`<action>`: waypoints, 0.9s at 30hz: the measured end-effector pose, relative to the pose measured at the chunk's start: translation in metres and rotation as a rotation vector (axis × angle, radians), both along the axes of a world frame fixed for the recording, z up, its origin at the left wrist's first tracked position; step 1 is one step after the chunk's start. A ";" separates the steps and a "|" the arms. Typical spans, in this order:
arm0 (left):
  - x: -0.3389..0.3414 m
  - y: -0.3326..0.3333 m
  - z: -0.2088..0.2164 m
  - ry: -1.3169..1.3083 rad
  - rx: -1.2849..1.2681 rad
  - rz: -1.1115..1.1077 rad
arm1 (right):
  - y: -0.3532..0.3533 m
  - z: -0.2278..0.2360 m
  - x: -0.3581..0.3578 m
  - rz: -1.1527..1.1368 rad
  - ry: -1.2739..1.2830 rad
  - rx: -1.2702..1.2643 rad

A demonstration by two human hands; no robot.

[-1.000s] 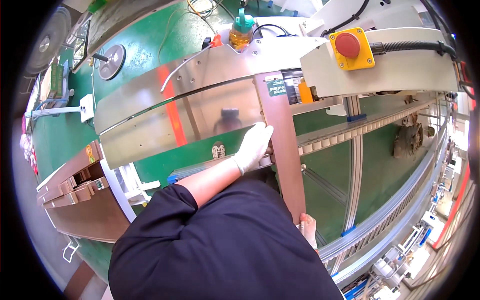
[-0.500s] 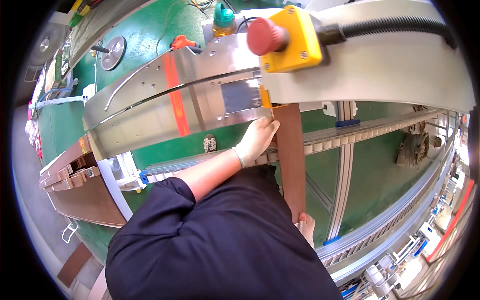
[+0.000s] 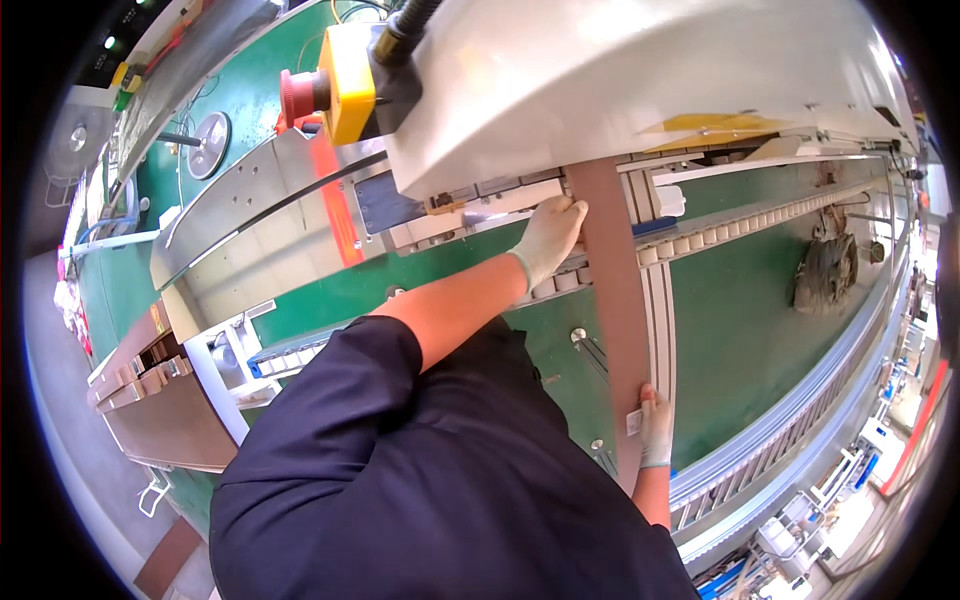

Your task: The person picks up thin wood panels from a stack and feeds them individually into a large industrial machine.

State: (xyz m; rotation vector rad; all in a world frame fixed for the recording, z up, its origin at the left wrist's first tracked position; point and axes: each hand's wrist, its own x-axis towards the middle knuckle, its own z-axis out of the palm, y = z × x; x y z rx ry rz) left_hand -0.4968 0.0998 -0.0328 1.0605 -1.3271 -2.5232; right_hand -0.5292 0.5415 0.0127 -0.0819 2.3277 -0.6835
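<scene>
A long, narrow brown board (image 3: 612,290) runs from under the machine's pale cover toward my body. My left hand (image 3: 549,240), in a whitish glove, is closed at the board's left edge near the cover, fingers curled against it. Lower down, my right hand (image 3: 655,428), also gloved, grips the right edge with the thumb on top and the other fingers mostly hidden. A small white label (image 3: 634,422) sits on the board beside that thumb. The board's far end is hidden under the cover (image 3: 560,90).
A red emergency stop button (image 3: 298,97) on a yellow box juts from the cover. Left of it lies a metal machine bed (image 3: 240,225) with an orange strip. A roller rail (image 3: 715,237) passes beneath the board. Stacked brown boards (image 3: 165,415) stand at the left.
Both hands and the board have moved right along the machine, and my view has shifted right with them. More of my right hand and forearm now shows.
</scene>
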 end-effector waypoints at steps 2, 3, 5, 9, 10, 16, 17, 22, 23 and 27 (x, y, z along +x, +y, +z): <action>-0.025 0.007 0.002 0.000 -0.045 -0.027 | 0.012 -0.001 -0.024 -0.008 0.045 0.073; -0.037 0.010 0.008 -0.010 -0.069 -0.032 | 0.013 -0.001 -0.039 0.007 0.071 0.110; -0.047 0.018 0.029 -0.063 -0.223 -0.116 | 0.004 -0.006 -0.049 -0.103 0.174 0.113; -0.033 0.038 0.037 -0.113 -0.713 -0.439 | -0.077 0.003 -0.056 0.197 1.038 -0.001; -0.024 0.049 0.033 -0.090 -0.823 -0.539 | -0.115 0.010 -0.050 0.227 1.130 -0.040; 0.119 0.034 0.043 0.027 -1.399 -0.551 | -0.294 -0.007 0.046 0.606 0.865 -0.686; 0.146 0.024 0.050 -0.139 -1.349 -0.706 | -0.311 -0.027 0.064 0.637 0.757 -0.845; 0.270 -0.014 0.065 -0.159 -1.396 -0.631 | -0.348 -0.017 0.129 1.025 0.674 -0.685; 0.288 -0.017 0.065 -0.161 -1.468 -0.581 | -0.350 -0.015 0.135 1.071 0.627 -0.645; 0.355 -0.023 0.053 -0.400 -1.493 -0.485 | -0.356 -0.015 0.145 1.085 0.672 -0.490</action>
